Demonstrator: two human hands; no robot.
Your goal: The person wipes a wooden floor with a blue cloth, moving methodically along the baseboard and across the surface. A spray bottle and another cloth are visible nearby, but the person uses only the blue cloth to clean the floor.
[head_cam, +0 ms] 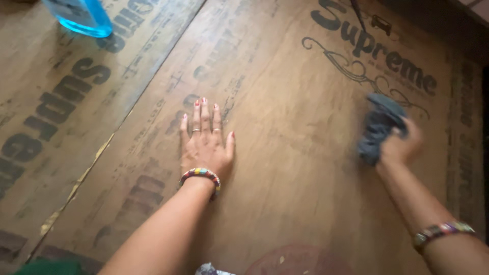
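My left hand point(206, 142) lies flat, palm down, on a brown printed plywood board point(285, 168), fingers together and pointing away from me; it holds nothing. It wears rings and a beaded bracelet at the wrist. My right hand point(405, 145) is blurred and grips a crumpled dark grey cloth point(379, 127), which is against the board at the right. A beaded bracelet sits on my right forearm.
A blue transparent bottle point(81, 18) stands on a second plywood board point(46, 91) at the far left. A seam with chipped edges runs diagonally between the two boards. A dark edge borders the board at the far right.
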